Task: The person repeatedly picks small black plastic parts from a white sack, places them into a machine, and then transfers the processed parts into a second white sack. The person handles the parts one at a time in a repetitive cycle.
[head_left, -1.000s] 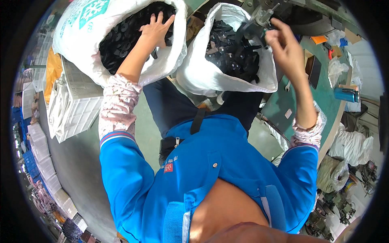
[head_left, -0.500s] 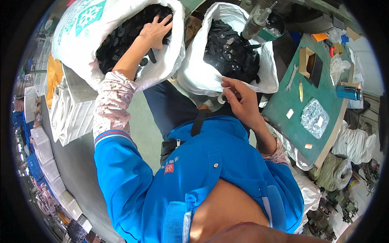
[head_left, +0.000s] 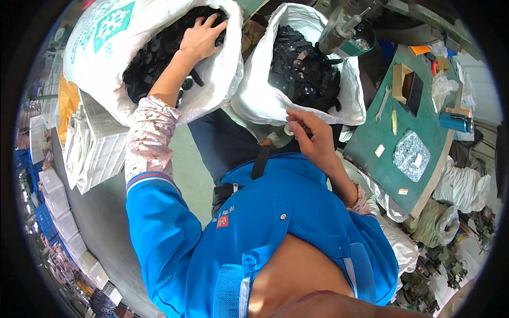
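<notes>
A white woven sack point(head_left: 222, 79) at the far left gapes over a heap of flat black parts point(head_left: 151, 58) with rounded ends. My left hand point(head_left: 199, 41) rests on this heap, its fingers spread and pointing away from me. To its right stands a second white sack point(head_left: 254, 98), holding similar black parts point(head_left: 299, 74). Just in front of that sack's near rim is my right hand point(head_left: 315, 139), with the fingers curled and the thumb toward the index finger. A small pale thing point(head_left: 288, 129) shows at the thumb tip; what it is, I cannot make out.
A metal machine column point(head_left: 339, 29) with a dark cup beside it rises over the right sack. On the green table point(head_left: 371, 164) lie a wrench point(head_left: 382, 103), a yellow cutter point(head_left: 394, 121), an open cardboard box point(head_left: 405, 85) and a plastic-wrapped packet point(head_left: 412, 155). White crates point(head_left: 101, 153) stand left.
My left hand has shifted slightly among the black parts, its fingers a little more bent. The right hand has moved slightly left and down, away from the right sack's rim.
</notes>
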### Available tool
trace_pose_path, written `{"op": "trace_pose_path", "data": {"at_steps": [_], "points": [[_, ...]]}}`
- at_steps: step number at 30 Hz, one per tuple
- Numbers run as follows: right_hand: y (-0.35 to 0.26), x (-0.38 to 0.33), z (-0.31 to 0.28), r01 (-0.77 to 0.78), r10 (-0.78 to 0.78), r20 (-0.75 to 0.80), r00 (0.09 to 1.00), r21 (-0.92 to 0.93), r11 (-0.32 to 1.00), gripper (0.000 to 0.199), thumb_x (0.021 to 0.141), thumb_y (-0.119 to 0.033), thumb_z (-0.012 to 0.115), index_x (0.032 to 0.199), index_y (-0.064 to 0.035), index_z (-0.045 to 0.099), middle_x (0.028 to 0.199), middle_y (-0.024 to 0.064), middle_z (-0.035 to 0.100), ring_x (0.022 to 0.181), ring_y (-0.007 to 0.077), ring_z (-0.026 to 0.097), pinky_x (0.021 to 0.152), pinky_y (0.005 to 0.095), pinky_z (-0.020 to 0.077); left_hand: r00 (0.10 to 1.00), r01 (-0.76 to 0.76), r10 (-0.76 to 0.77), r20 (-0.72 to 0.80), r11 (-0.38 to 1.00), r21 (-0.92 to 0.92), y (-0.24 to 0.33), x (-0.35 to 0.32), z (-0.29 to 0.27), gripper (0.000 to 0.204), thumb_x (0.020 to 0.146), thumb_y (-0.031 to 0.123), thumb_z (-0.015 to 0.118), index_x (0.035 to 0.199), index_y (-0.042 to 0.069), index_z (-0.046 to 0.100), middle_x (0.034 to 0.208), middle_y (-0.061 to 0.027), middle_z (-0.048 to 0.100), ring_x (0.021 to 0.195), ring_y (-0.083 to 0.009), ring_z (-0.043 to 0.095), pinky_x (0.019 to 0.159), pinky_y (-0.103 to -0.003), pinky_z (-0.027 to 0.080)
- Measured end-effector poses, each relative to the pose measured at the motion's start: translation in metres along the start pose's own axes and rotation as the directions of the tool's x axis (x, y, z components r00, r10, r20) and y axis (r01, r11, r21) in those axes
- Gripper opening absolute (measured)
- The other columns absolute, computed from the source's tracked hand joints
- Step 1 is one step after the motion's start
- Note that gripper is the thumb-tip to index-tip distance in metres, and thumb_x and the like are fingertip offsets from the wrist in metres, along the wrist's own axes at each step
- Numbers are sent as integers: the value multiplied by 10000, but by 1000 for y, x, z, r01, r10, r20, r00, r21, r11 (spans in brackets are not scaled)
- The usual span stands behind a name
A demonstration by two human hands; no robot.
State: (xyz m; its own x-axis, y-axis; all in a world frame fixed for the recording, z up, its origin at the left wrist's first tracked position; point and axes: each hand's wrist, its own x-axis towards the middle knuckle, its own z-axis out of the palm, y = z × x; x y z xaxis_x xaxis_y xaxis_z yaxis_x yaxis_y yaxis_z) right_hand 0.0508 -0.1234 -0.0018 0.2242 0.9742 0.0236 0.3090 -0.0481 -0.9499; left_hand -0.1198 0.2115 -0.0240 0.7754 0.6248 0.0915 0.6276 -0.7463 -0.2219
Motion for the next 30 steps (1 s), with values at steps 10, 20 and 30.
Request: {"op": "trace_pose_path", "data": {"at_steps": [10,20,30], "points": [[1,-2,3,60,-61,-26,998,-27,998,227,886,-82,594,1097,-8,628,918,137,656,709,182,620,606,272,479,995,55,-64,-75,993,-109,8,-14,11,741,717,119,709,1373,280,404,1448,-100,388,1269,-407,427,915,-450,509],[6,-2,2,81,-83,-38,996,-33,996,208,886,-74,595,1078,-5,637,924,142,659,696,186,620,606,276,482,999,32,-45,-15,873,-486,-3,-59,-39,670,694,58,684,1318,234,515,1356,-80,501,1193,-305,516,991,-402,448],[4,-1,9,80,-80,-24,996,-17,997,207,885,-65,594,1083,-23,639,873,118,644,670,170,601,594,268,473,992,125,-113,58,942,-312,15,-21,-13,683,675,209,748,1313,274,510,1319,-94,500,1161,-365,501,937,-464,481]]}}
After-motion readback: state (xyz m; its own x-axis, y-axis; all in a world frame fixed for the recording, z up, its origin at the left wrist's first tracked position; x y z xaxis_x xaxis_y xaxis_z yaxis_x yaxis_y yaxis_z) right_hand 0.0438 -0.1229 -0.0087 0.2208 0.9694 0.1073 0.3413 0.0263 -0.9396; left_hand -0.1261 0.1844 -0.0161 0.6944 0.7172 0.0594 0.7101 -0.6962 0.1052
